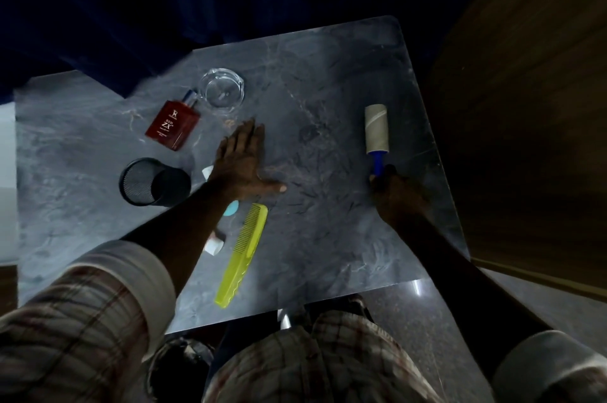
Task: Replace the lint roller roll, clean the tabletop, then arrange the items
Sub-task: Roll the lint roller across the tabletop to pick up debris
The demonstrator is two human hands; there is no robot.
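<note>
The lint roller (375, 129) lies on the grey marble tabletop (328, 80) at the right, its roll a bare brown cardboard tube, its handle blue. My right hand (395, 192) grips the blue handle from below. My left hand (244, 166) rests flat on the table's middle, fingers spread, holding nothing. Short dark hairs are scattered over the surface between the two hands.
A red perfume bottle (173, 126) lies flat at the left, a clear glass ashtray (223, 88) behind it. A black mesh cup (152, 182) lies on its side. A yellow comb (243, 253) sits near the front edge, small white and teal items (231, 208) partly under my left forearm.
</note>
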